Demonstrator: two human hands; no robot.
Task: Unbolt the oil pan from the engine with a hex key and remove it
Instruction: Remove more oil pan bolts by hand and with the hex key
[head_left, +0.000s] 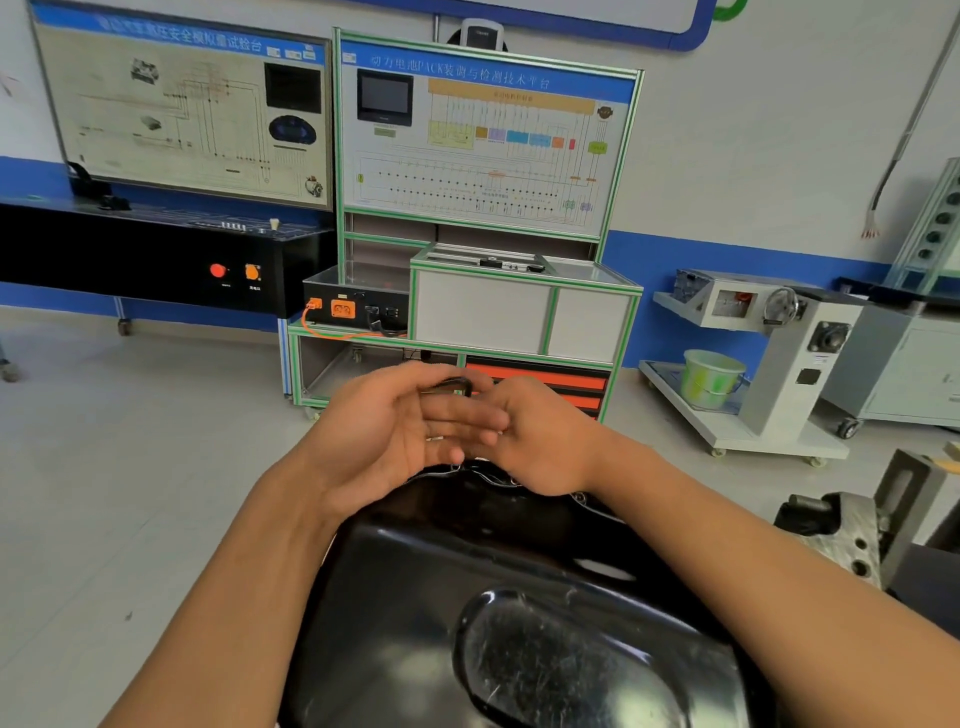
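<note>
1. Nearest, below both forearms, lies the glossy black pressed-steel oil pan (467, 571), its domed sump facing up. Its far flange edge sits just under the hands.
2. The left hand (384, 436) hovers over that far edge, palm turned toward the right hand, with its fingers (467, 415) stretched almost straight across.
3. The right hand (545, 441) meets it from the other side, back of the hand up, its fingers curled in behind the left fingers so the two hands overlap.
4. A thin black L-shaped hex key (451, 384) shows at the top of the joined hands, between the left thumb and the right knuckles. I cannot tell which hand grips it.
5. To the right of the right forearm, a rough grey cast-metal engine block (852, 540) with bolt holes sits beside the pan.
6. Beyond the hands, on the pale tiled floor (130, 467), stands a green-and-silver framed training stand (483, 156) with a blue-headed wiring panel.
7. Far right of the hands, a light green plastic bucket (709, 379) rests on a grey wheeled cart (769, 431).
8. Far left of the hands, a long black console (130, 260) carries a red and an orange button.
</note>
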